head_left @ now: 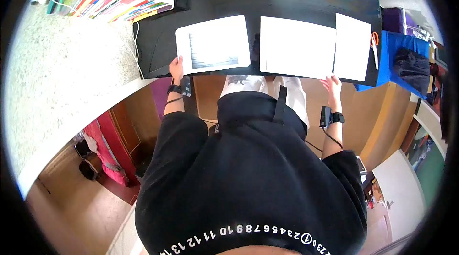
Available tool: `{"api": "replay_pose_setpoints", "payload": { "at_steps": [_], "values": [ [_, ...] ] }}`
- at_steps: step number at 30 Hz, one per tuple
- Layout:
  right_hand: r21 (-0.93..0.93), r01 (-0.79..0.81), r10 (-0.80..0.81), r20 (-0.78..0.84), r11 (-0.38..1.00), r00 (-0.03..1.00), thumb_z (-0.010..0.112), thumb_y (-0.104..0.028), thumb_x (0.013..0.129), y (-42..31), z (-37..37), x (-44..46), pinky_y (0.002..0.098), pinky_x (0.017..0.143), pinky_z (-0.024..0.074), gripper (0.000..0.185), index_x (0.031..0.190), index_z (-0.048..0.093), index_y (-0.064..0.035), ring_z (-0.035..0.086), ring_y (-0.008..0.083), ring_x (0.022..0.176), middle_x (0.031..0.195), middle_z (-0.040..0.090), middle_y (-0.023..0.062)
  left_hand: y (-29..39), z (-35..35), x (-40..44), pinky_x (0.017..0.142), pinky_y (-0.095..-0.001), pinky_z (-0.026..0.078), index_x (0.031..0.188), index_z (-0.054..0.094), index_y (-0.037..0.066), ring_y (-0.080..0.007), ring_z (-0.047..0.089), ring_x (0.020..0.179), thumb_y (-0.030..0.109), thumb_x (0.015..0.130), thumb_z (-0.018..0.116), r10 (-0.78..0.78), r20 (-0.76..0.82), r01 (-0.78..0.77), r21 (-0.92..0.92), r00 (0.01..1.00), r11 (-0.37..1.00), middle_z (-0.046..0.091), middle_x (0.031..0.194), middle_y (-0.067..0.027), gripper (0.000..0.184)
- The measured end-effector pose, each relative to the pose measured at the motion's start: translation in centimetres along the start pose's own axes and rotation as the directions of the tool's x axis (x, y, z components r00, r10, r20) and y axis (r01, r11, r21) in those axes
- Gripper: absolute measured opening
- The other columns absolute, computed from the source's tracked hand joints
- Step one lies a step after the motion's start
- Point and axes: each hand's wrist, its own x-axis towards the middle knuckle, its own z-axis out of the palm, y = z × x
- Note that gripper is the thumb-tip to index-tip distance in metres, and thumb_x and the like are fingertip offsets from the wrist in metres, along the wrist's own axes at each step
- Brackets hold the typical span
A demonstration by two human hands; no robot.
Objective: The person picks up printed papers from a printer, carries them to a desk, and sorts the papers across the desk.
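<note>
My left hand holds the lower left corner of a printed stack of paper, thumb on top and the other fingers mostly hidden. Dark print or shading covers much of the top page. Near the lower right corner of a blank white sheet is my right hand, its fingers apart and the tips at the paper's edge. A narrower white sheet lies just right of it. Orange-handled scissors rest beyond that sheet, by the right side of the black desk.
A row of books stands at the back left on a pale speckled counter. A white cable runs along the desk's left side. On the right hangs blue fabric with a dark cloth on it.
</note>
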Motion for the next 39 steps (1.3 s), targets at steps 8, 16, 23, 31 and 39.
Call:
{"api": "replay_pose_setpoints", "payload": {
  "at_steps": [8,16,23,31,39],
  "values": [
    [-0.566,-0.117,-0.076,-0.306,0.816,0.949,0.055,-0.012,0.082,9.0,0.9,5.5,0.0301,0.065,0.0504,0.023,0.101,0.057,0.0007,0.066,0.0187,0.065,0.086,0.064,0.0102,3.3,-1.1,1.9,0.063,-0.0366,0.046,0.080,0.059,0.001,-0.0264,0.060,0.064,0.030,0.083,0.059,0.093,-0.018,-0.077,0.428,0.995,0.901,0.062,0.069,-0.0128,0.029],
    [-0.876,-0.039,-0.533,-0.327,0.480,0.780,0.063,-0.019,0.078,0.1,13.5,2.3,0.0369,0.078,0.0474,0.036,0.110,0.050,-0.0073,0.061,0.0276,0.087,0.096,0.061,0.0128,6.1,1.9,-2.4,0.086,-0.0422,0.039,0.105,0.049,0.001,-0.0351,0.047,0.100,0.014,0.073,0.068,0.280,-0.188,-0.196,0.373,0.941,0.907,0.050,0.100,-0.0167,0.038],
    [-0.562,0.306,-0.289,0.121,0.769,0.950,0.068,-0.020,0.075,2.9,32.8,-0.8,0.0342,0.063,0.0486,0.034,0.101,0.052,-0.0043,0.060,0.0234,0.067,0.072,0.062,0.0097,7.0,2.7,-2.1,0.089,-0.0424,0.037,0.111,0.043,-0.002,-0.0365,0.044,0.105,0.010,0.065,0.075,0.180,-0.271,-0.082,0.336,0.945,0.938,0.044,0.108,-0.0197,0.057],
    [-0.685,0.149,-0.295,-0.101,0.713,0.950,0.064,-0.020,0.076,1.4,37.0,-4.5,0.0425,0.075,0.0444,0.026,0.093,0.053,-0.0039,0.057,0.0346,0.085,0.086,0.060,0.0182,6.4,2.4,-1.8,0.085,-0.0410,0.042,0.107,0.044,-0.005,-0.0367,0.050,0.098,0.017,0.064,0.078,0.110,-0.205,-0.036,0.335,0.973,0.942,0.046,0.104,-0.0209,0.059],
    [-0.694,0.326,-0.452,0.000,0.642,0.892,0.057,-0.016,0.084,0.4,38.5,-8.0,0.0441,0.064,0.0459,0.017,0.083,0.048,-0.0023,0.058,0.0380,0.074,0.077,0.058,0.0198,5.0,2.2,-0.9,0.080,-0.0379,0.042,0.096,0.050,0.001,-0.0300,0.051,0.092,0.027,0.059,0.081,0.139,-0.174,-0.058,0.404,0.975,0.913,0.051,0.092,-0.0113,0.055]
  ]
}}
